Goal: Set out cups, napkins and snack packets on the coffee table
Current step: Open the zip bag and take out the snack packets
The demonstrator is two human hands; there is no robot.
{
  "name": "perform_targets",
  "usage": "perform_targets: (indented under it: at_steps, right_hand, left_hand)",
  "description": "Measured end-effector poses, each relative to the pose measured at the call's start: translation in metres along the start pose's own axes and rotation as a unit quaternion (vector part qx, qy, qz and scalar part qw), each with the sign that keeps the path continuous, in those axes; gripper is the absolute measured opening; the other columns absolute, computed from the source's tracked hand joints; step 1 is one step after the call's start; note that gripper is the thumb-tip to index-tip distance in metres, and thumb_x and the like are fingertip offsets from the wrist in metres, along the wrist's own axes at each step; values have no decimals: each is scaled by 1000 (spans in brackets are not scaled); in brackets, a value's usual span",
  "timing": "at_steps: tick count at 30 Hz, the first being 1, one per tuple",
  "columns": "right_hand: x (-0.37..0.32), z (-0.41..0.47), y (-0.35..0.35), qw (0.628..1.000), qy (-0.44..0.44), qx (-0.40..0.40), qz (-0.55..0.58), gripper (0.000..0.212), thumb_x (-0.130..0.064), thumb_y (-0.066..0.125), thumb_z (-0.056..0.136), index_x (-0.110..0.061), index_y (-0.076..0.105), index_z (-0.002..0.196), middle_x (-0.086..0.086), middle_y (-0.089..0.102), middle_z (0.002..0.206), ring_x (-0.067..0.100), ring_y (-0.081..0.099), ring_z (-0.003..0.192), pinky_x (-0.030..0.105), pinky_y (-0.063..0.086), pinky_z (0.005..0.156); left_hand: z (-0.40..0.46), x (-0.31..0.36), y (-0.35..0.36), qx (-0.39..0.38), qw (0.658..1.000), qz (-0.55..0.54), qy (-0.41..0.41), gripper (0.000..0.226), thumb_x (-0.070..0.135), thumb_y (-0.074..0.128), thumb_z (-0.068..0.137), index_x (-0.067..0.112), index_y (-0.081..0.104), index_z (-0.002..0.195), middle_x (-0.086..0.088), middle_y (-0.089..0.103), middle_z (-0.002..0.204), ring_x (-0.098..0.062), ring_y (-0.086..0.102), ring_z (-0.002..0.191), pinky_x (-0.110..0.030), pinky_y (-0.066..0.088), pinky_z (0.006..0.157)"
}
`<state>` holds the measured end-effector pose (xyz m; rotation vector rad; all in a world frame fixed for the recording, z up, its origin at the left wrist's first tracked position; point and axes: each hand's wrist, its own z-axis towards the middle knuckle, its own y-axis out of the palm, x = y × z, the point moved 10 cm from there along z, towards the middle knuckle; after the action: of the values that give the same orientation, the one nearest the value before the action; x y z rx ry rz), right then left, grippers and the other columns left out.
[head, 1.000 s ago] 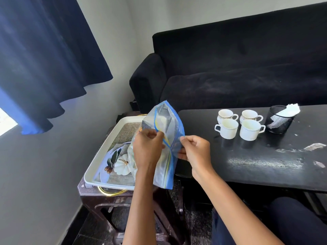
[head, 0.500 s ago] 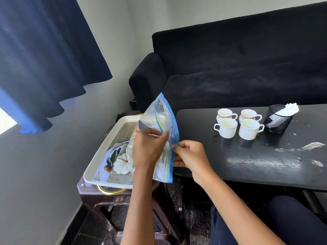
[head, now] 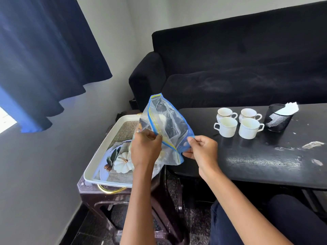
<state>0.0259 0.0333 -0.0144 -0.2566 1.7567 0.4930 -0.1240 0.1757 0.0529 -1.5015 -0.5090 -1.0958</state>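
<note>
I hold a clear zip bag (head: 168, 128) with a blue and yellow seal, up in front of me, between the tray and the black coffee table (head: 256, 160). My left hand (head: 146, 148) pinches one side of its mouth and my right hand (head: 201, 150) pinches the other, so the mouth gapes. Something pale lies inside; I cannot tell what. Several white cups (head: 238, 122) stand in a cluster at the table's back. To their right is a black mesh holder (head: 277, 119) with white napkins (head: 290, 108) in it.
A white tray (head: 104, 149) with a pumpkin-print mat rests on a dark side stool (head: 106, 197) at the left. A black sofa (head: 238, 64) runs behind the table. A dark blue curtain (head: 44, 53) hangs at the upper left. My knees are under the table's near edge.
My hands have moved apart and the bag's mouth has spread wider. The bag is tilted more to the right than before.
</note>
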Motion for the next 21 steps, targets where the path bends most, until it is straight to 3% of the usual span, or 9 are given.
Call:
perform_targets:
  at_steps: [3,9,12,16,18,21]
  right_hand:
    - [3,0,0,1000,11,-15,7,13,-9,61,88,-9,64,76,9,66,68,14,62,51,24,52,49]
    - [16,-15,27,984,78,-149,-59,14,-15,70,80,-9,66,68,0,66,53,12,64,48,22,51,49]
    - [15,-14,21,989,61,-121,-63,17,-9,67,82,-7,62,65,1,65,52,10,62,45,20,49,45]
    - [10,-11,16,992,41,-98,-73,15,-8,65,84,-3,63,70,12,70,67,14,67,51,22,51,48]
    - [10,-10,14,993,40,-91,-70,15,-7,64,84,-3,63,70,10,69,66,12,65,48,21,50,46]
    - [8,-5,5,996,35,-58,-61,13,-7,63,85,-1,63,74,12,67,66,15,64,48,23,51,47]
  left_hand:
    - [-2,2,2,-1,1000,-18,-5,6,17,64,80,12,67,78,-6,71,73,-29,70,73,-46,58,74]
    - [-3,4,4,5,999,-43,-10,7,19,63,79,20,62,72,0,69,62,-24,71,64,-46,59,72]
    - [-2,-1,10,-29,999,-16,-25,14,32,67,72,20,64,66,0,71,61,-22,71,65,-42,59,72]
    - [-10,-10,43,-167,983,56,-42,24,36,69,67,23,66,46,-1,72,60,-20,72,63,-30,53,61]
    - [-9,-11,44,-169,983,57,-36,21,30,67,65,21,64,47,-3,72,60,-21,71,62,-31,49,61]
    - [-5,-9,32,-131,990,54,-23,16,28,64,64,13,63,59,-4,72,61,-22,71,61,-37,57,68]
